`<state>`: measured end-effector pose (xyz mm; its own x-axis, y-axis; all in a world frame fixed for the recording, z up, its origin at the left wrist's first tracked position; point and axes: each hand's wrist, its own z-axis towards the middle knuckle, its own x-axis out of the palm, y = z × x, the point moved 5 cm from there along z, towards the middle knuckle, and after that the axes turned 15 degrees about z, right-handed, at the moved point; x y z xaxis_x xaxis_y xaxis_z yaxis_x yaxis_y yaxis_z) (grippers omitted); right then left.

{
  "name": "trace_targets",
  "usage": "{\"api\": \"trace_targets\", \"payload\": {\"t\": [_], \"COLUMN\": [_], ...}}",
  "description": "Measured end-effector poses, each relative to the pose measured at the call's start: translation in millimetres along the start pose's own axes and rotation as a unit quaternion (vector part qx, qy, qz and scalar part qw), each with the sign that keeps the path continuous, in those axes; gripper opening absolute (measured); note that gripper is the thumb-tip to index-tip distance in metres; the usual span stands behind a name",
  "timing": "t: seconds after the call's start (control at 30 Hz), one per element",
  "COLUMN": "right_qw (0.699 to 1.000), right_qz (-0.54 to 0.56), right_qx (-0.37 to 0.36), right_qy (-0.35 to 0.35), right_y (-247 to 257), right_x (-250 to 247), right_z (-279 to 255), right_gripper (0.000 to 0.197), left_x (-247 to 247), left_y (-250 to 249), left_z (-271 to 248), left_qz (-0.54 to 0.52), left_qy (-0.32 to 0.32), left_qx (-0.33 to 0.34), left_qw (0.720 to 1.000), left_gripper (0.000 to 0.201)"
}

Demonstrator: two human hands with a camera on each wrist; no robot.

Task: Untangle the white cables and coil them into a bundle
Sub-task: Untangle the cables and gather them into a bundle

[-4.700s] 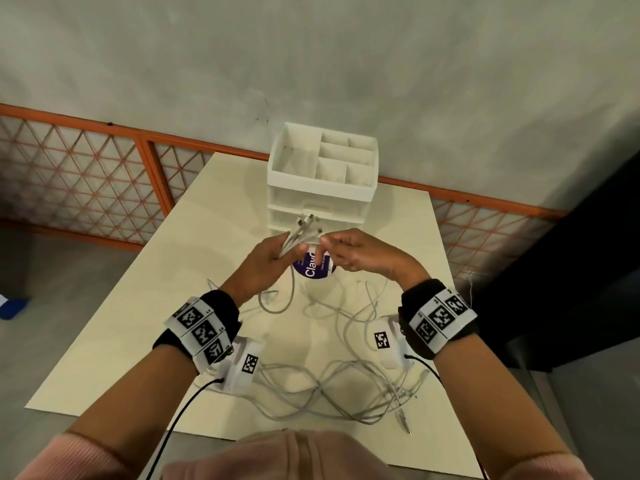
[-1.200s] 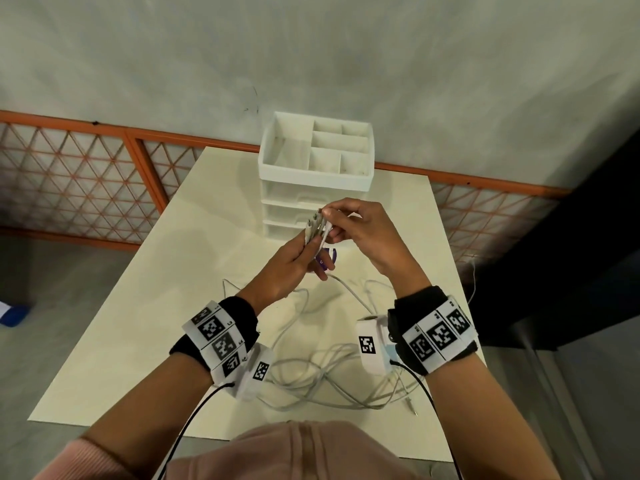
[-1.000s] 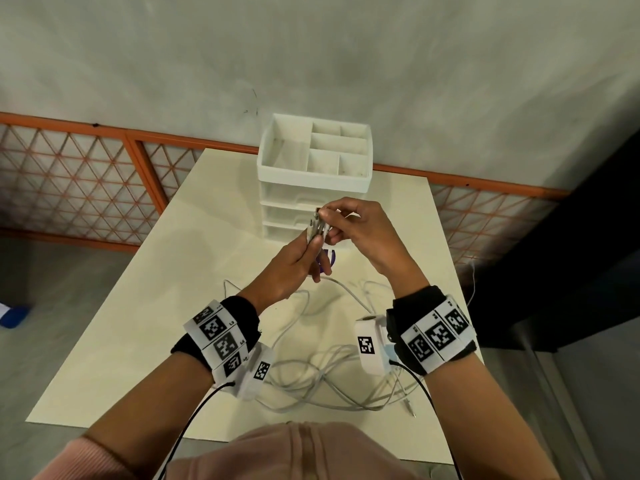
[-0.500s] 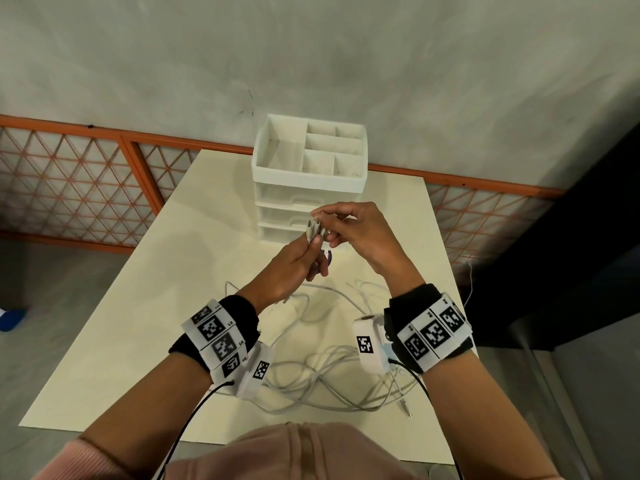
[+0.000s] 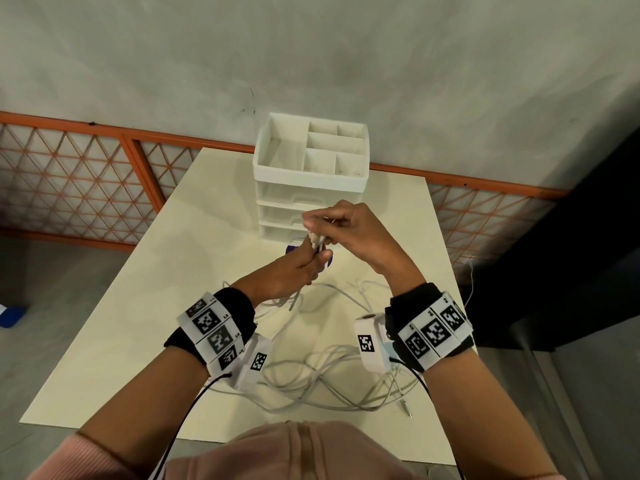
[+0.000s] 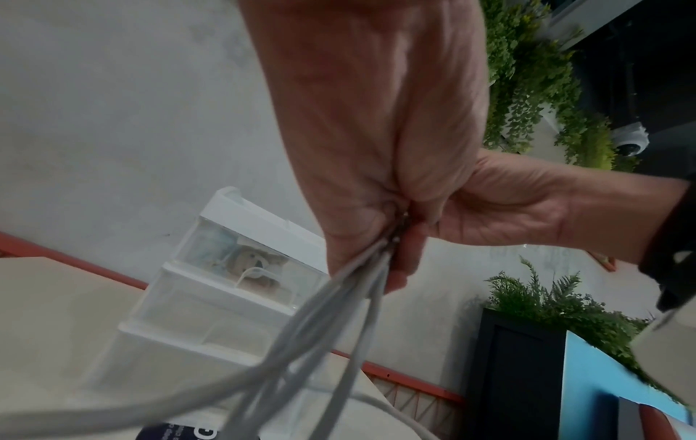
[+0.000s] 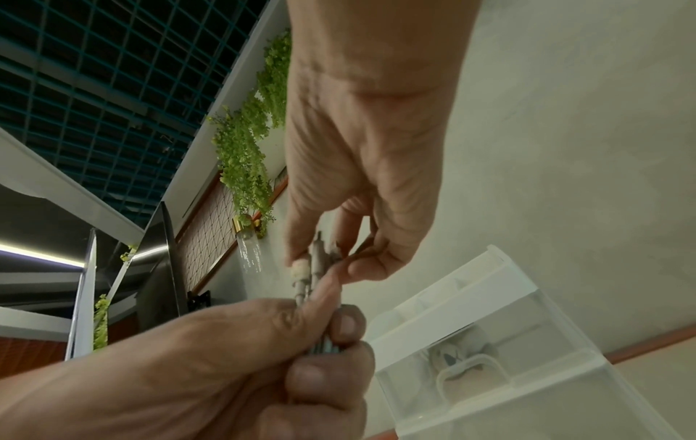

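Table (image 5: 138, 306): pale top beneath my fingers, grey wall beyond.
Drawer organiser (image 5: 310, 174): white, just past my fingers.
White cables (image 5: 322, 379): mostly loose loops on the table below my wrists, no coil yet.
Left hand (image 5: 291, 271): fingers clamped round the gathered cable ends.
Right hand (image 5: 349, 230): fingers pinching the plug tips (image 7: 316, 268), aligning them.

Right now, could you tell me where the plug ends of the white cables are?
In the head view the plug ends are mid-table, just in front of the drawer unit, gripped by the left hand and pinched from above by the right hand.
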<state>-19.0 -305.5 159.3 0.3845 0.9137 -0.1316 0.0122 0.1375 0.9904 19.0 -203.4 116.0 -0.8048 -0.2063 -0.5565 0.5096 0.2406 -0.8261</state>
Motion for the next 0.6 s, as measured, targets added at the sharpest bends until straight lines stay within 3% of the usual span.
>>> {"api": "trace_targets", "payload": {"t": [0.07,0.13,0.23,0.3,0.33,0.43,0.6], "right_qw": [1.0,0.999,0.992,0.978,0.971,0.958,0.964], "right_qz": [-0.004,0.018,0.124,0.173,0.165,0.071,-0.095], "right_qx": [-0.015,-0.035,0.005,0.067,0.093,0.12,0.13], "right_qy": [-0.012,-0.023,0.011,0.091,0.144,0.252,0.212], "right_y": [1,1,-20,-39,-47,-52,-73], "right_x": [-1,0,9,28,39,63,30], "right_z": [1,-1,-4,-7,-11,-20,-9], "right_gripper": [0.02,0.031,0.078,0.097,0.085,0.007,0.031], "left_x": [1,-3,-16,-28,-33,-54,-92], "left_y": [-4,-7,-13,-18,-20,-26,-20], "left_z": [-1,-2,-1,0,1,-2,-23], "left_qz": [-0.021,-0.052,-0.132,-0.169,-0.191,-0.257,-0.23], "left_qy": [0.003,-0.028,-0.084,-0.113,-0.124,-0.156,-0.236], "left_qx": [-0.011,-0.014,0.011,0.015,0.019,0.047,0.065], "left_qw": [1.0,0.998,0.988,0.979,0.974,0.953,0.942], "left_gripper": [0.022,0.033,0.027,0.028,0.031,0.038,0.043]}}
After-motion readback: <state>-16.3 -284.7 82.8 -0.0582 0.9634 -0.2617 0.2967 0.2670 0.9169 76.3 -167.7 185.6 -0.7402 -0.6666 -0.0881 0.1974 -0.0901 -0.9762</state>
